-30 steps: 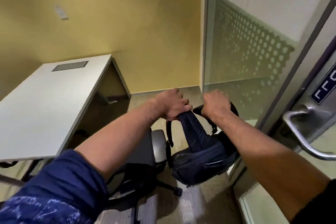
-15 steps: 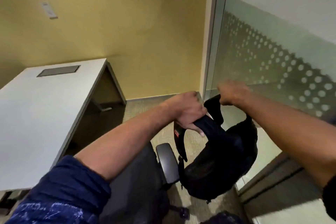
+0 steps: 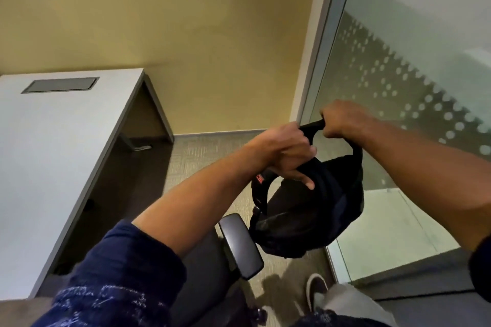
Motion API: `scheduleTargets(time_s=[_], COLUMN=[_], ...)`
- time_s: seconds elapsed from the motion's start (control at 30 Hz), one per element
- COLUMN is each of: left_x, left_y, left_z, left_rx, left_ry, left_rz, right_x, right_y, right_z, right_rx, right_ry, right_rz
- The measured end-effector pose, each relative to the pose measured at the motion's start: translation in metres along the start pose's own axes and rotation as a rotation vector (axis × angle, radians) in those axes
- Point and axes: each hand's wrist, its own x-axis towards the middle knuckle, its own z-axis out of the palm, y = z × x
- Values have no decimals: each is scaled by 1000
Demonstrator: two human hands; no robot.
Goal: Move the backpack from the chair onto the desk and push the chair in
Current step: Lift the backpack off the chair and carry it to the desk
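Backpack (image 3: 305,210) is held in the air by both hands, clear of the chair (image 3: 212,255) and to the right of it, in front of the frosted glass panel (image 3: 398,93). The left hand (image 3: 285,151) is closed over the top of the dark bag, its fingers (image 3: 300,178) curled down around the fabric near the shoulder strap (image 3: 259,194). The right hand (image 3: 342,121) is clenched in a fist around the black top handle (image 3: 312,125), which is stretched taut between the two hands. The bag's body hangs below them, sagging, with its lower edge just above and beside the chair's right armrest (image 3: 240,244). The white surface (image 3: 53,156) is seen at the left, well apart from the bag, with a grey rectangular hatch (image 3: 61,84) set into its far end. A yellow wall (image 3: 186,34) is seen behind. A blue patterned sleeve (image 3: 111,287) is pushed up on the left forearm. A shoe (image 3: 316,288) is seen on the carpet (image 3: 207,151) at the bottom.
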Motion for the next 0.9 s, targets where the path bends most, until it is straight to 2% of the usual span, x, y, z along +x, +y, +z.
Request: scheduleTargets(time_s=[0.2,0.27,0.47,0.77,0.9], left_x=[-25,-39,-67,-64,-82], left_y=[-49,-64,-126,-240,-291], left_z=[49,63,116,184,179], left_rx=[23,10,-25,-117,-109], left_ry=[-83,-156,-378,-670,-742], left_rz=[-96,-137,-253,-420,-461], right_x=[85,120,236,383,431], right_y=[-24,-35,-55,-73,-90], right_z=[0,-1,7,17,-7], right_rx=[16,46,178,297,370], right_ry=[21,8,-180,-501,-517], right_rz=[-84,-102,-186,-263,-319])
